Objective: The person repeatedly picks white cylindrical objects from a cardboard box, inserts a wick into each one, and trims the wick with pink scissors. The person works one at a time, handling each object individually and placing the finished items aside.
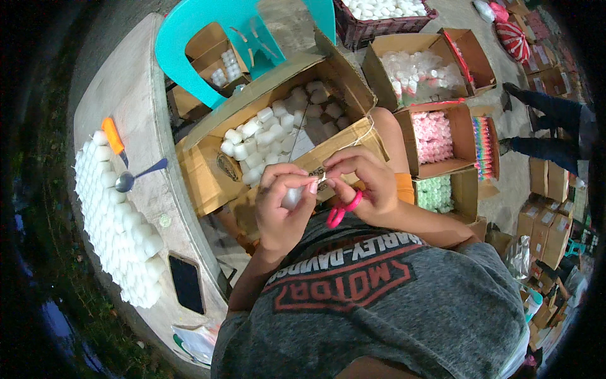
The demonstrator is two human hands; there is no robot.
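White candle (292,197) in left hand (282,208); right hand (366,183) pinches wick.

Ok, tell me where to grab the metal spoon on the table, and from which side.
Take the spoon by its dark handle, which sticks out toward the cardboard box and lies free on the table. Probably best to come from the box side: its bowl lies right against the rows of white cups, leaving little finger room there.
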